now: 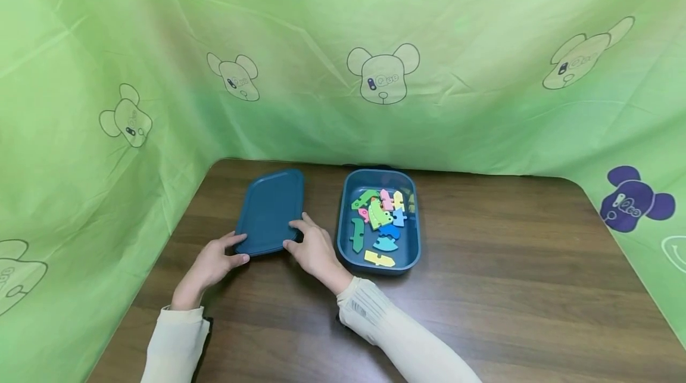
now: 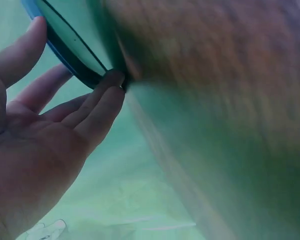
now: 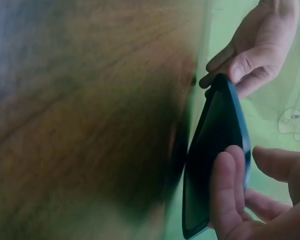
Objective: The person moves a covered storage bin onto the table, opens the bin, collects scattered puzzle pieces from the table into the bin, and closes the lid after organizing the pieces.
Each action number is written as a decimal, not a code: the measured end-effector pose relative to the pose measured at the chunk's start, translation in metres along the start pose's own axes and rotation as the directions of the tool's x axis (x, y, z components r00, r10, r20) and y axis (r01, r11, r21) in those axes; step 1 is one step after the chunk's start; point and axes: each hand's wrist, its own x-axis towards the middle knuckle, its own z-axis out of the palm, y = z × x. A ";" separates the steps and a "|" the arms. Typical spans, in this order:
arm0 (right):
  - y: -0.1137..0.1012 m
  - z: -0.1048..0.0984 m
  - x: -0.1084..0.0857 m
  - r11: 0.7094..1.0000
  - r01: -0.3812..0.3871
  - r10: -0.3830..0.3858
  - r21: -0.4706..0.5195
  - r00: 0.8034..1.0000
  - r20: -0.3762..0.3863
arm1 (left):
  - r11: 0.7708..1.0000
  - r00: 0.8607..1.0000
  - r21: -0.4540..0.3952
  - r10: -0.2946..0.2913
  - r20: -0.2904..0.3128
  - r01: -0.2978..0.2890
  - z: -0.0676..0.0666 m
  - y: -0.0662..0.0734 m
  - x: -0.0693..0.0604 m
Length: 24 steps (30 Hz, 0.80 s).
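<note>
A dark blue rectangular lid (image 1: pixel 272 213) is held between both hands, to the left of the box. At its near left corner my left hand (image 1: pixel 215 259) grips the rim, and the left wrist view shows the thumb on one side and fingers on the other. My right hand (image 1: pixel 316 247) pinches the lid's right edge, with fingers under it in the right wrist view. Seen from there, the lid (image 3: pixel 217 130) looks raised off the table. A blue box (image 1: pixel 340 234) stands uncovered to the right, holding several colourful puzzle pieces (image 1: pixel 379 216) in green, pink, yellow and blue.
The brown wooden table (image 1: pixel 509 276) stretches right of the box. Green cloth (image 1: pixel 305 73) printed with mouse-like heads hangs behind and beside the table. The right forearm's pale sleeve (image 1: pixel 396 329) crosses in front of the box.
</note>
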 end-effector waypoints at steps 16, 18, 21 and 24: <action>-0.012 -0.013 -0.003 0.972 0.147 -0.146 -0.183 0.989 0.020 | 0.999 0.984 0.000 0.042 -0.171 -0.043 -0.002 0.001 -0.017; -0.013 -0.015 -0.004 0.963 0.169 -0.169 -0.211 0.985 0.019 | 0.999 0.982 -0.007 0.049 -0.185 -0.051 -0.002 0.001 -0.018; -0.016 -0.016 -0.005 0.944 0.208 -0.212 -0.256 0.977 0.014 | 0.998 0.978 -0.009 0.064 -0.197 -0.067 -0.001 0.003 -0.020; -0.017 -0.018 -0.006 0.920 0.248 -0.260 -0.303 0.966 0.001 | 0.997 0.975 -0.009 0.079 -0.209 -0.083 -0.001 0.004 -0.021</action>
